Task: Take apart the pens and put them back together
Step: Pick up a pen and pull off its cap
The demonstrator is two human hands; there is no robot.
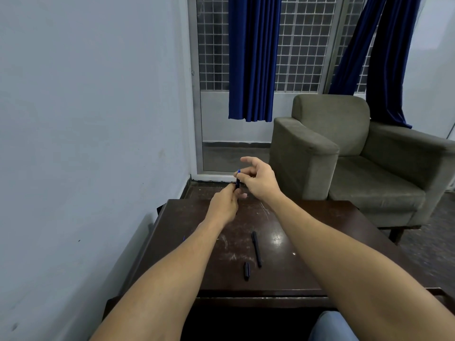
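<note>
Gripping pen (237, 184) in left hand (225, 205), right hand (258, 180) pinching its top; a slack pinch could drop parts off the tabletop (307, 242).

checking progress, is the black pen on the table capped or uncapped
Uncapped, it seems: the black pen lies on the table, a short black cap loose beside it.

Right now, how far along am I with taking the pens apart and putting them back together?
Done: one pen lies apart on the dark wooden table, long black barrel beside short black cap. In hand: the left hand grips a dark blue-tipped pen while the right hand pinches its top; separating or joining, I cannot tell. Left: rejoining the table pieces, at least.
</note>
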